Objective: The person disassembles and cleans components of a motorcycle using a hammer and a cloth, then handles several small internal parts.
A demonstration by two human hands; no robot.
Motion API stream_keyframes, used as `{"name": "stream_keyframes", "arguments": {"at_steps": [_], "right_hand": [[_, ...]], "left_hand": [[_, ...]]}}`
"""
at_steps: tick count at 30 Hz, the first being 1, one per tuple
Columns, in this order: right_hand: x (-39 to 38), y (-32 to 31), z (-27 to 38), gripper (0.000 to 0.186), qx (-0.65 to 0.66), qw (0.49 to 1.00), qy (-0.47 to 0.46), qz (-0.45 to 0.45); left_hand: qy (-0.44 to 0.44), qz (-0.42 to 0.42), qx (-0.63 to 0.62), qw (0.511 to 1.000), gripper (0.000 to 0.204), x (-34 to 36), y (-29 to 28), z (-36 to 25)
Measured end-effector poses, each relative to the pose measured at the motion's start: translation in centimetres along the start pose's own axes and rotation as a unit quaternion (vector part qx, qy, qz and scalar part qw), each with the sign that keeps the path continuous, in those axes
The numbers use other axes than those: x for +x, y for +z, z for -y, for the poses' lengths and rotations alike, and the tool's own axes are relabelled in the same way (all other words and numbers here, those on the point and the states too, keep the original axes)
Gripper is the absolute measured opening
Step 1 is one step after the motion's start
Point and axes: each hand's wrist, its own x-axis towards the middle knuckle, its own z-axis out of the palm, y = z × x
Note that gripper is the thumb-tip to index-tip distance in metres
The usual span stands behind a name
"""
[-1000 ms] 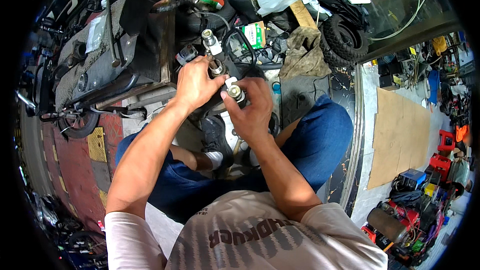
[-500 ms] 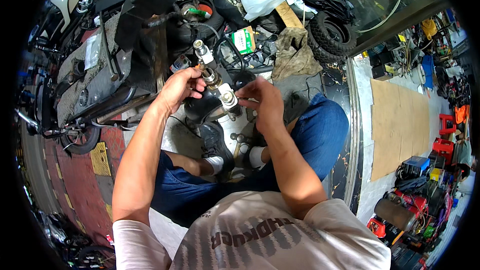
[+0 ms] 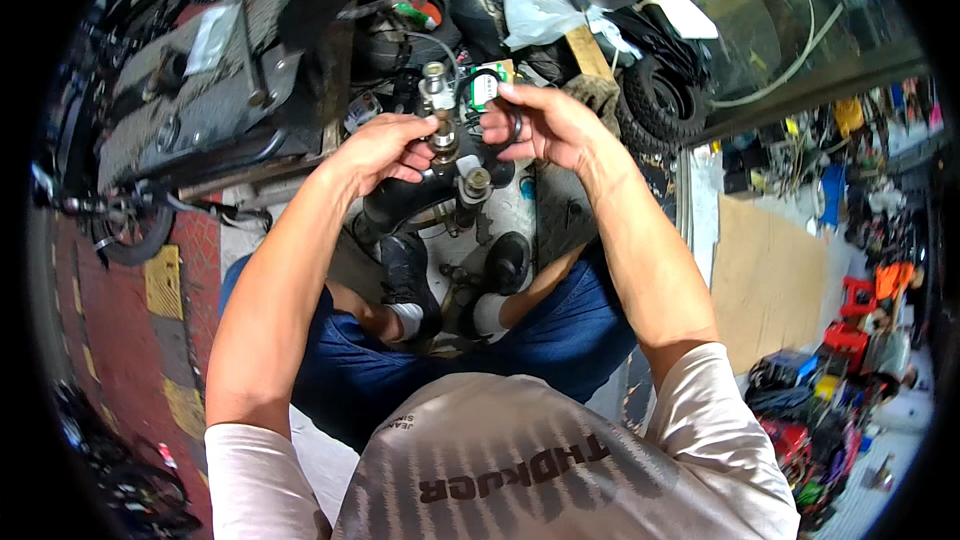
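Left hand [image 3: 385, 148]: fingers pinched round the upper end of the metal shaft [image 3: 440, 135], just under its threaded tip.
Right hand [image 3: 545, 125]: apart from the left, closed on a dark ring [image 3: 512, 126] held just beside the shaft.
Shaft: stands upright between the person's shoes [image 3: 405, 280], in front of the scooter body [image 3: 200, 100].
Risk: the ring looks greasy; a slip could drop it into the clutter of tyres [image 3: 655, 95] and rags.
Risk: tilted onto the thread, it may jam.
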Motion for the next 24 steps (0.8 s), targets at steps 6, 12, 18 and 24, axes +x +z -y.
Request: {"name": "stream_keyframes", "arguments": {"at_steps": [6, 12, 18, 24], "right_hand": [[-1.3, -0.9, -1.3, 0.057, 0.088, 0.995, 0.041, 0.031], [-3.8, 0.5, -3.0, 0.049, -0.024, 0.996, 0.067, -0.059], [-5.8, 0.8, -3.8, 0.053, -0.075, 0.992, 0.095, -0.040], [-5.6, 1.4, -4.0, 0.064, -0.046, 0.992, 0.105, -0.045]], "left_hand": [[0.023, 0.005, 0.056, 0.998, 0.036, 0.9, 1.6, 0.7], [0.176, 0.016, 0.096, 0.980, 0.036, 1.1, 5.5, 5.3], [0.187, -0.062, 0.027, 0.980, 0.044, -1.8, 7.1, 8.5], [0.189, -0.096, -0.056, 0.976, 0.038, -2.2, 7.8, 10.1]]}}
